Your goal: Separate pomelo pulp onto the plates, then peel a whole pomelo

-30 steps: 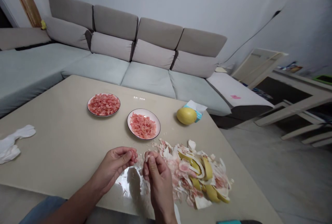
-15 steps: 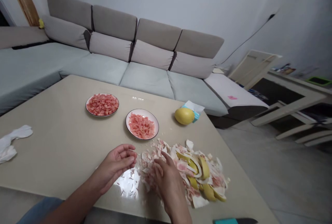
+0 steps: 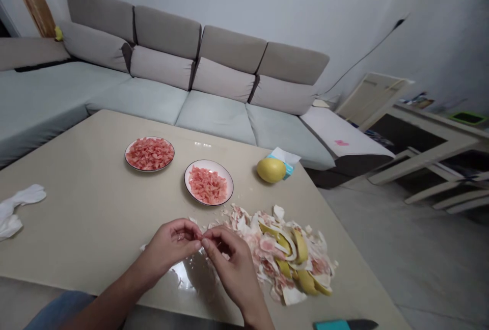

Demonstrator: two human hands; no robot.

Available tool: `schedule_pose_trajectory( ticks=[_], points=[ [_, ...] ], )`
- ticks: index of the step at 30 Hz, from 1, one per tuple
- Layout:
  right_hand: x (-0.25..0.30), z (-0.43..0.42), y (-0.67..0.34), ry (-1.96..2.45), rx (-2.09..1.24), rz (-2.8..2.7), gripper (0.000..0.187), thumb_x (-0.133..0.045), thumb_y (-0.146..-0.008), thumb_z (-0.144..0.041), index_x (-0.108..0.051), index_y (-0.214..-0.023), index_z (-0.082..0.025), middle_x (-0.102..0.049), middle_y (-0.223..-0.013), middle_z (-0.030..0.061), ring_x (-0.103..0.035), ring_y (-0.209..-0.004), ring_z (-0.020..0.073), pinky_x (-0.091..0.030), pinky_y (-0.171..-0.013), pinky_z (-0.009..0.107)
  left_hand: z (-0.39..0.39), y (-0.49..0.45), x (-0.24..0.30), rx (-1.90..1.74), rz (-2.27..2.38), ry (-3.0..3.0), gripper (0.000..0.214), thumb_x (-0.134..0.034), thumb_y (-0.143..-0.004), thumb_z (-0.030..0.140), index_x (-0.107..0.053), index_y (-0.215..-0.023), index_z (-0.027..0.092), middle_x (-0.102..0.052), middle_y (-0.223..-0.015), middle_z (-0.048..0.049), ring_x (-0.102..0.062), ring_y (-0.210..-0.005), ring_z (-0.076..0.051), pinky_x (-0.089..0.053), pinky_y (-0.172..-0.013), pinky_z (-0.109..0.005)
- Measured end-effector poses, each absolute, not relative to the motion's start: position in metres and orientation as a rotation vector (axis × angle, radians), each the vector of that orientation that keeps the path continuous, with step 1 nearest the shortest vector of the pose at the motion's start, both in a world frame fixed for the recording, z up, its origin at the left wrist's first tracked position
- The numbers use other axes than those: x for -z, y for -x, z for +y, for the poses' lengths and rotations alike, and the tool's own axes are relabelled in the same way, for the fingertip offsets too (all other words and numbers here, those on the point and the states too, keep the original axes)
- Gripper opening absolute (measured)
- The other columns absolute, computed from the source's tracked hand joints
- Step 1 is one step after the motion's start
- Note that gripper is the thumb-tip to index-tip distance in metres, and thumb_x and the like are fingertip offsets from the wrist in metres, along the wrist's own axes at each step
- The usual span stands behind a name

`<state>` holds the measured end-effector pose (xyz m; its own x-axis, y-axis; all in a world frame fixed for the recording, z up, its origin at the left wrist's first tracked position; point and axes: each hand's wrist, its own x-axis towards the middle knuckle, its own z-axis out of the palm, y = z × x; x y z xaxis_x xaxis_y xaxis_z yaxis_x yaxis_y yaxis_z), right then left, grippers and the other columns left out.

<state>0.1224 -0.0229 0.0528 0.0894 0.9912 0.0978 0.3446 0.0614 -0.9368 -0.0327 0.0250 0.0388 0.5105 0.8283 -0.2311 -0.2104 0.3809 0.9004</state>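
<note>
My left hand point(image 3: 170, 244) and my right hand point(image 3: 234, 265) meet fingertip to fingertip above the near part of the table. Both are closed in a pinch, and whatever small thing is between the fingertips is hidden. Just right of and behind my right hand lies a heap of pomelo peel point(image 3: 301, 246), yellow rind mixed with white pith and pinkish membrane scraps. Beyond my hands sits a white dark-rimmed plate point(image 3: 219, 168) partly filled with pink pomelo pulp point(image 3: 208, 186). Farther left, a second plate point(image 3: 132, 165) is heaped with redder pulp point(image 3: 150, 154).
A whole yellow pomelo point(image 3: 271, 170) rests against a blue tissue pack point(image 3: 289, 168) at the table's far right. A knife with a teal handle point(image 3: 331, 325) lies at the near right edge. Crumpled white tissue point(image 3: 19, 208) is at the left. A sofa point(image 3: 214, 116) stands behind the table.
My right hand has moved left from over the peel heap and now meets my left hand at the fingertips. Its fingers have closed into a pinch.
</note>
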Motion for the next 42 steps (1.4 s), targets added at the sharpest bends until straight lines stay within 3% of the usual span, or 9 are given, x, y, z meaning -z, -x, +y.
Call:
schedule_pose_trajectory(
  ticks=[3, 7, 19, 24, 27, 32, 37, 42],
  points=[
    [-0.044, -0.019, -0.122, 1.344, -1.125, -1.229, 0.025, -0.063, -0.085, -0.042, -0.065, -0.08, -0.017, -0.06, -0.067, 0.0003, -0.054, -0.056, 0.0122, -0.042, -0.052, 0.022, 0.024, 0.034, -0.04, -0.757, 0.766, -0.942, 0.02, -0.077, -0.07, 0.028, -0.064, -0.08, 0.015, -0.063, -0.079, -0.001, -0.058, -0.078, -0.015, -0.043, -0.074, -0.025],
    [-0.035, -0.016, -0.121, 1.175, -1.332, -1.052, 0.03, -0.063, -0.084, -0.046, -0.064, -0.082, -0.017, -0.058, -0.061, -0.0011, -0.053, -0.053, 0.0119, -0.045, -0.055, 0.024, 0.024, 0.036, -0.042, -0.767, 0.698, -0.884, 0.018, -0.075, -0.073, 0.027, -0.064, -0.081, 0.015, -0.064, -0.079, -0.0024, -0.059, -0.078, -0.016, -0.045, -0.075, -0.027],
    [-0.032, -0.014, -0.108, 1.092, -1.271, -0.97, 0.022, -0.065, -0.085, -0.04, -0.064, -0.085, -0.018, -0.059, -0.067, -0.0012, -0.055, -0.057, 0.0106, -0.047, -0.057, 0.023, 0.031, 0.037, -0.031, -0.857, 0.606, -0.551, 0.018, -0.077, -0.074, 0.018, -0.064, -0.086, 0.013, -0.063, -0.083, -0.0029, -0.058, -0.077, -0.01, -0.048, -0.076, -0.02],
    [-0.035, -0.01, -0.11, 1.127, -1.229, -0.976, 0.026, -0.069, -0.081, -0.038, -0.066, -0.101, -0.022, -0.065, -0.082, 0.0019, -0.06, -0.062, 0.0133, -0.052, -0.058, 0.026, 0.031, 0.037, -0.032, -0.819, 0.584, -0.54, 0.015, -0.074, -0.077, 0.018, -0.064, -0.087, 0.013, -0.063, -0.085, -0.0041, -0.059, -0.078, -0.01, -0.05, -0.077, -0.023],
    [-0.038, -0.01, -0.109, 1.21, -1.098, -1.138, 0.019, -0.067, -0.082, -0.036, -0.07, -0.094, -0.021, -0.064, -0.087, 0.0036, -0.06, -0.069, 0.0153, -0.053, -0.059, 0.027, 0.031, 0.036, -0.033, -0.829, 0.591, -0.545, 0.014, -0.074, -0.078, 0.018, -0.064, -0.086, 0.013, -0.063, -0.084, -0.0037, -0.059, -0.079, -0.011, -0.049, -0.077, -0.022],
    [-0.04, -0.008, -0.106, 1.348, -0.805, -1.264, 0.01, -0.065, -0.082, -0.027, -0.065, -0.076, -0.018, -0.061, -0.076, 0.0021, -0.058, -0.068, 0.0142, -0.048, -0.059, 0.024, 0.031, 0.036, -0.032, -0.83, 0.605, -0.518, 0.013, -0.074, -0.076, 0.015, -0.064, -0.083, 0.012, -0.063, -0.082, -0.0028, -0.06, -0.077, -0.01, -0.049, -0.076, -0.02],
    [-0.038, -0.003, -0.105, 1.251, -1.138, -1.104, 0.02, -0.064, -0.081, -0.034, -0.06, -0.071, -0.017, -0.059, -0.063, -0.0017, -0.054, -0.049, 0.0099, -0.044, -0.048, 0.021, 0.031, 0.034, -0.03, -0.811, 0.51, -0.387, 0.007, -0.07, -0.079, 0.01, -0.064, -0.083, 0.01, -0.063, -0.08, -0.004, -0.06, -0.071, -0.008, -0.051, -0.071, -0.018],
    [-0.042, -0.002, -0.108, 1.19, -1.163, -1.042, 0.026, -0.066, -0.079, -0.039, -0.056, -0.067, -0.018, -0.053, -0.058, -0.0048, -0.051, -0.045, 0.0085, -0.041, -0.044, 0.019, 0.036, 0.036, -0.029, -0.842, 0.527, -0.206, 0.006, -0.061, -0.082, 0.002, -0.064, -0.084, 0.008, -0.064, -0.084, -0.0084, -0.064, -0.074, -0.01, -0.054, -0.072, -0.017]
  ],
)
